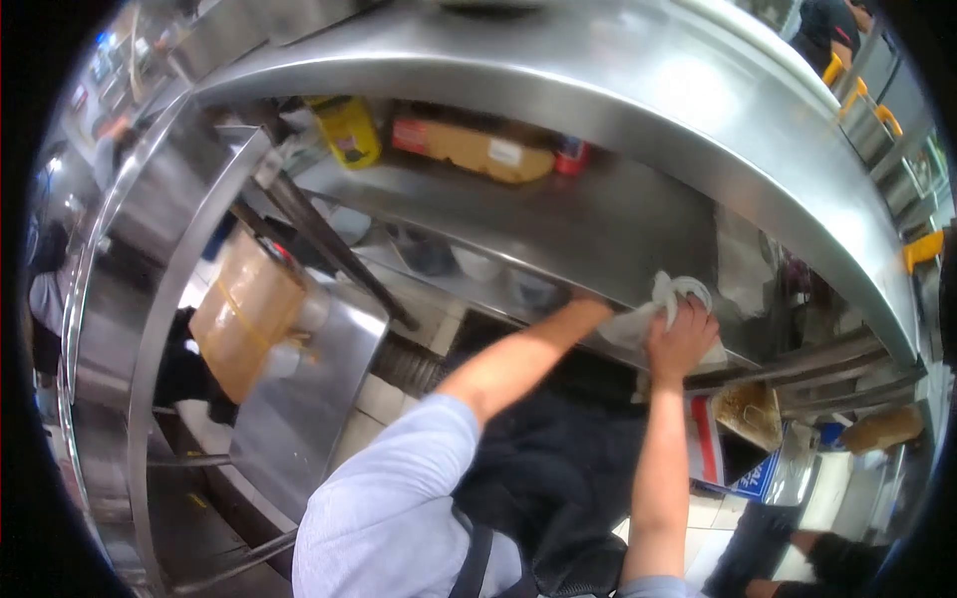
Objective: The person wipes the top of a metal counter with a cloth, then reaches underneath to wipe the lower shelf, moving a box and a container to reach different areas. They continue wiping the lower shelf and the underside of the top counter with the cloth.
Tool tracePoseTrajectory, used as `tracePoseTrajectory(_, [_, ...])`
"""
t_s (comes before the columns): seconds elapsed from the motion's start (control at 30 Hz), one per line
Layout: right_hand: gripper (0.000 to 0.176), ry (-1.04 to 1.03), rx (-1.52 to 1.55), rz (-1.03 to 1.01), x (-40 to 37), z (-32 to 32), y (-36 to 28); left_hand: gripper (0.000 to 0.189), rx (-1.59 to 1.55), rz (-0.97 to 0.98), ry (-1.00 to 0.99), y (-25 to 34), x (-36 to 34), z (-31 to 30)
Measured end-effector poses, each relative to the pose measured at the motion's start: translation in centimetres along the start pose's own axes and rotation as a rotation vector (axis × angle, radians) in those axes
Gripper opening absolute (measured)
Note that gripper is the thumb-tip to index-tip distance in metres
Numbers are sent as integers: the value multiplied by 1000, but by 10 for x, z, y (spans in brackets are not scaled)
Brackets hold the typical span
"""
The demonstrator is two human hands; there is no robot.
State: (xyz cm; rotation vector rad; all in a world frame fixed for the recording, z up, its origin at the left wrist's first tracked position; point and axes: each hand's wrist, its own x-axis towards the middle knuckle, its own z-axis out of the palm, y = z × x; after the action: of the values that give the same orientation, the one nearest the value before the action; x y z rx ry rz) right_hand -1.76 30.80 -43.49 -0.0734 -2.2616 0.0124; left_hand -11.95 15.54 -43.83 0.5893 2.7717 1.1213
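My right hand [683,339] is closed over a bunched white cloth [638,321], pressing it on the steel shelf [598,224] near its front edge. My left arm reaches to that same edge, left of the cloth. There my left hand [592,302] is mostly hidden at the shelf's lip, and its fingers do not show. Farther back on the shelf stand a yellow container [349,135], a long cardboard box [474,149] and a red can [570,155].
The steel worktop [558,50] overhangs the shelf. Pale bowls [477,264] sit on a lower level. At left, a cardboard box [244,309] is beside a metal surface [309,399]. A food-stained tray [748,414] is below right. Another person [832,25] is at upper right.
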Motion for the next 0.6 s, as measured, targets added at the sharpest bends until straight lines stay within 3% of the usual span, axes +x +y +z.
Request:
tracePoseTrajectory(0.13, [38,26,-5,-16,1,-2,-2,51,-40,22,-8,-5,-21,-10])
tracePoseTrajectory(0.2, [37,-10,-12,8,4,-5,-4,48,67,326,250,-42,-48,14])
tracePoseTrajectory(0.27, [36,-35,-6,1,5,-6,-3,41,227,263,320,-56,-90,13])
tracePoseTrajectory(0.33, [35,-60,-6,0,7,-8,-1,27,210,341,451,-80,-121,-1])
tracePoseTrajectory(0.47, [37,-130,-37,12,14,-13,-6,19,12,180,546,-120,-166,-8])
tracePoseTrajectory(0.53, [37,-161,-66,32,21,-14,-18,21,-220,33,329,-129,-176,-11])
tracePoseTrajectory(0.57, [37,-187,-95,75,25,-13,-27,25,-185,79,400,-123,-180,-12])
tracePoseTrajectory(0.6, [37,-215,-126,119,27,-12,-37,28,-209,22,314,-120,-184,-15])
